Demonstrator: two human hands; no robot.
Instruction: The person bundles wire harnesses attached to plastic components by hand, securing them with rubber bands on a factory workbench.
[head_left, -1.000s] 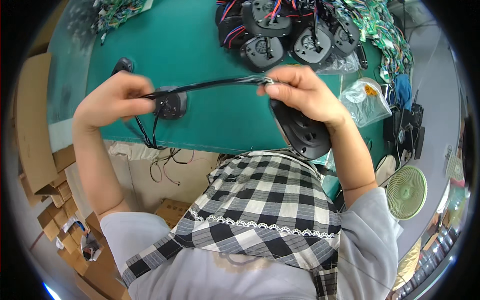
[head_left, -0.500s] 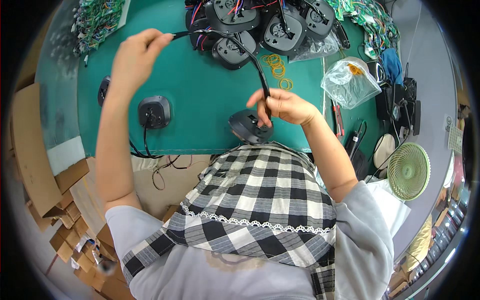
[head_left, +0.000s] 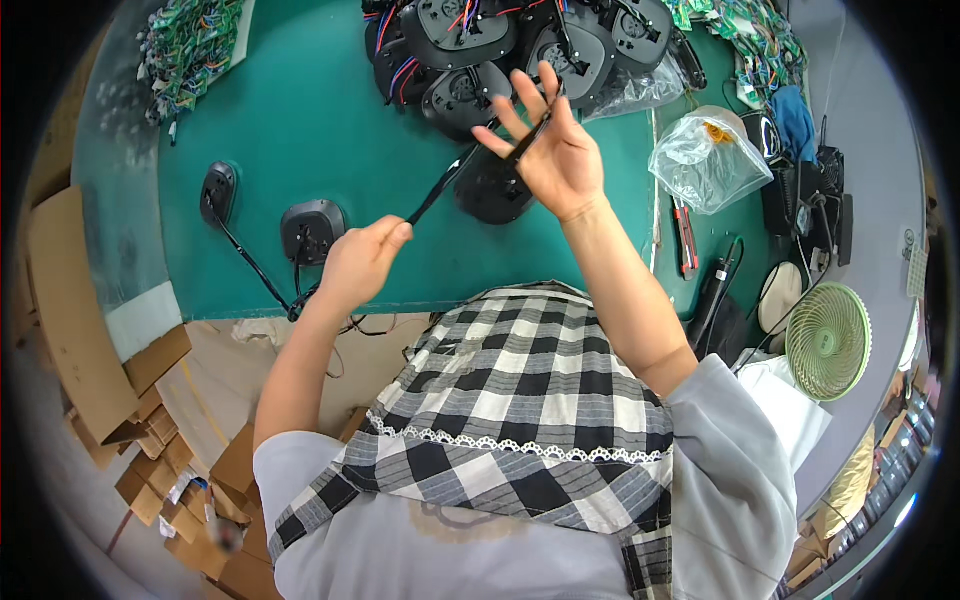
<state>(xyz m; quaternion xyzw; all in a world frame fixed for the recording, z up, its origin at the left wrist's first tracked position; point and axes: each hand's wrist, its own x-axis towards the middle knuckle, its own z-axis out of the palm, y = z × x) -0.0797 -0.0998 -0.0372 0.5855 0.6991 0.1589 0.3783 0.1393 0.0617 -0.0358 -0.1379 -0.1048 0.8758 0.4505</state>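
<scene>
My left hand (head_left: 362,265) pinches a black cable (head_left: 440,192) between thumb and fingers. The cable runs up and to the right from there and passes behind the fingers of my right hand (head_left: 558,150). That hand is turned palm up with fingers spread, and a stretch of black cable crosses its palm. Just below and left of it a black rounded housing (head_left: 490,195) rests on the green table, partly covered by the fingers and cable. Where the cable joins the housing is hidden.
Several black speaker-like housings (head_left: 463,35) with red and blue wires are piled at the back. Two more (head_left: 312,228) lie at left, their cables trailing over the edge. Circuit boards (head_left: 195,60), a clear plastic bag (head_left: 705,165), a red utility knife (head_left: 686,240) and a green fan (head_left: 828,342) surround the area.
My left hand has come down and right with the cable. My right hand has moved up, turned palm up and spread its fingers. The housing now sits farther from the table's front edge.
</scene>
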